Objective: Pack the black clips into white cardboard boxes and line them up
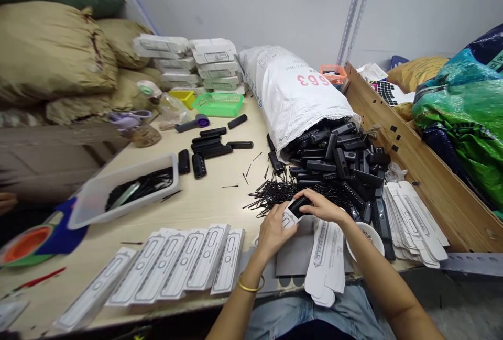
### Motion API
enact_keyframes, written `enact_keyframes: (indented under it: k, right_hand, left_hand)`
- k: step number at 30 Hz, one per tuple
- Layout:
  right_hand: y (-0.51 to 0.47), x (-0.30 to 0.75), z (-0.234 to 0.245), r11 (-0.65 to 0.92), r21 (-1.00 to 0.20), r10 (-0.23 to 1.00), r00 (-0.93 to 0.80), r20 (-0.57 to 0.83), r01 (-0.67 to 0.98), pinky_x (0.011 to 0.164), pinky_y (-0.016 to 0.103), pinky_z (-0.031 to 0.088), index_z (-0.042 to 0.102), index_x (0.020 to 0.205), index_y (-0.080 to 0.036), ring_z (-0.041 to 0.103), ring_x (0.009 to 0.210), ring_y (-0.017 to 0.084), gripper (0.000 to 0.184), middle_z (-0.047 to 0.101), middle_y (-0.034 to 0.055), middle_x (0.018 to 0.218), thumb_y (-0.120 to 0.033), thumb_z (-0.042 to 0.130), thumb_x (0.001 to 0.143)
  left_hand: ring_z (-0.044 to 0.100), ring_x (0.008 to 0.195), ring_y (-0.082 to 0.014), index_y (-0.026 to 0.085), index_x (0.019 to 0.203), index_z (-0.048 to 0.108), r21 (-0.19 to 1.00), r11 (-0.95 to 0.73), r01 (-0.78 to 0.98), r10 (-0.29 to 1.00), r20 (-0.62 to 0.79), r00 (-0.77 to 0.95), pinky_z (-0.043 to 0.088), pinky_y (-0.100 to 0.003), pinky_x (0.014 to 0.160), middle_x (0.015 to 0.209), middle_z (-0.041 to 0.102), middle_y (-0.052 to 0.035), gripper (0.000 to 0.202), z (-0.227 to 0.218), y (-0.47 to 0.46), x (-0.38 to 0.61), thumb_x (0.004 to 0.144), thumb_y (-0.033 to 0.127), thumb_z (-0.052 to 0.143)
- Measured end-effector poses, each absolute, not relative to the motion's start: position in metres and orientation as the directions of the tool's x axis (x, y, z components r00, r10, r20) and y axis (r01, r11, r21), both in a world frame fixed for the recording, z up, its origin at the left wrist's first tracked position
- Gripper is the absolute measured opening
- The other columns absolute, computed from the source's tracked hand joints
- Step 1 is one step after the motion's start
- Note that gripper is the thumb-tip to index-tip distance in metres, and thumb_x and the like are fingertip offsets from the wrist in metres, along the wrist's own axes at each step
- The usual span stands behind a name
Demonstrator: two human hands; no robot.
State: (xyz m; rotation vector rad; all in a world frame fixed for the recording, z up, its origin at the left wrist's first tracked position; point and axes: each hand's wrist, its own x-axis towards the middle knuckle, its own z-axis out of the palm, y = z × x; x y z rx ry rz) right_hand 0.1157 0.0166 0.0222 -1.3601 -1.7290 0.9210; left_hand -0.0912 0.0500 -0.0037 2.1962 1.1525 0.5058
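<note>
At the table's front edge, my left hand (274,229) is closed around a small white printed carton (290,216). A black plastic device (301,205) sticks out of the carton's upper end, and my right hand (320,205) grips it with fingers and thumb. How deep the device sits inside is hidden. Just beyond my hands lies a heap of thin black sticks (275,193). Flat white cartons (325,256) lie below my right wrist, partly over a grey pad (293,251). Left of my left forearm, several filled white boxes (206,259) lie side by side.
A white sack (294,88) spills many black devices (334,154) onto the table. A translucent bin (84,204) holds more black sticks. Flat cartons (412,219) and a white bowl (371,238) are at right, beside a wooden board (416,172). Stacked boxes (216,57) stand behind.
</note>
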Motion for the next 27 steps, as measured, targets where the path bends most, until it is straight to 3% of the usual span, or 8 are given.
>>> enact_keyframes:
  k: [3,6,13,16,18,21,25,27]
  right_hand:
    - [0.030,0.102,0.007,-0.037,-0.718,0.991,0.119,0.064,0.696,0.080,0.027,0.043,0.055,0.110,-0.022,0.056,0.092,0.015,0.024,0.061,0.0033,0.102,-0.029,0.040,0.092]
    - [0.037,0.095,-0.018,-0.263,-0.507,0.947,0.320,0.026,0.820,0.078,0.030,0.041,0.059,0.086,-0.016,0.054,0.089,0.020,0.008,0.062,0.0089,0.090,-0.022,0.053,0.084]
    - [0.027,0.113,-0.023,-0.288,-0.472,0.932,0.356,0.060,0.833,0.078,0.032,0.039,0.056,0.071,-0.017,0.054,0.087,0.021,0.011,0.062,0.0097,0.084,-0.011,0.051,0.079]
    - [0.020,0.120,0.000,-0.225,-0.669,0.922,0.377,0.089,0.708,0.071,0.028,0.043,0.056,0.083,-0.018,0.057,0.078,0.017,0.009,0.062,0.0047,0.083,-0.022,0.048,0.084]
    - [0.016,0.113,0.016,-0.079,-0.915,0.924,0.374,0.081,0.395,0.064,0.026,0.045,0.051,0.106,-0.020,0.058,0.067,0.014,0.023,0.062,0.0004,0.078,-0.031,0.049,0.085]
    - [0.010,0.091,0.029,0.116,-0.993,0.907,0.406,0.114,0.019,0.062,0.026,0.047,0.036,0.127,-0.024,0.058,0.063,0.013,0.051,0.061,-0.0030,0.074,-0.034,0.055,0.081]
    - [0.001,0.068,0.027,0.096,-0.953,0.880,0.423,0.216,0.288,0.071,0.027,0.044,0.061,0.094,-0.021,0.057,0.072,0.015,0.016,0.062,0.0006,0.077,-0.030,0.055,0.082]
    - [-0.004,0.066,0.025,0.067,-0.937,0.899,0.387,0.206,0.343,0.076,0.030,0.043,0.060,0.101,-0.023,0.058,0.074,0.016,0.020,0.064,0.0005,0.076,-0.029,0.052,0.084]
  left_hand:
    - [0.055,0.105,-0.0242,0.018,0.123,0.049,0.774,-0.337,0.536,0.891,0.078,0.447,0.044,-0.038,0.090,0.115,0.058,-0.0098,0.055,-0.008,0.052,-0.095,0.072,0.035,0.062]
    - [0.053,0.110,-0.0251,0.017,0.125,0.047,0.834,-0.244,0.496,0.947,0.096,0.305,0.041,-0.041,0.095,0.118,0.056,-0.0117,0.058,-0.012,0.053,-0.102,0.073,0.037,0.063]
    - [0.050,0.114,-0.0256,0.018,0.130,0.044,0.780,-0.369,0.506,0.920,0.227,0.321,0.040,-0.041,0.097,0.121,0.053,-0.0119,0.061,-0.013,0.054,-0.092,0.073,0.034,0.063]
    - [0.052,0.108,-0.0267,0.018,0.130,0.043,0.722,-0.419,0.550,0.902,0.261,0.343,0.042,-0.043,0.093,0.116,0.055,-0.0118,0.061,-0.013,0.057,-0.085,0.073,0.030,0.062]
    - [0.052,0.106,-0.0265,0.018,0.130,0.043,0.719,-0.437,0.540,0.891,0.263,0.370,0.043,-0.043,0.092,0.114,0.055,-0.0115,0.061,-0.012,0.057,-0.080,0.073,0.028,0.062]
    - [0.052,0.108,-0.0255,0.020,0.131,0.042,0.763,-0.438,0.475,0.877,0.248,0.411,0.043,-0.041,0.092,0.116,0.054,-0.0106,0.061,-0.008,0.052,-0.073,0.073,0.027,0.061]
    - [0.047,0.116,-0.0248,0.019,0.133,0.039,0.804,-0.432,0.408,0.873,0.260,0.412,0.038,-0.041,0.098,0.123,0.050,-0.0113,0.063,-0.003,0.042,-0.066,0.074,0.025,0.060]
    - [0.045,0.118,-0.0247,0.020,0.133,0.038,0.812,-0.435,0.390,0.869,0.263,0.420,0.036,-0.042,0.100,0.125,0.049,-0.0110,0.064,-0.003,0.038,-0.065,0.074,0.022,0.060]
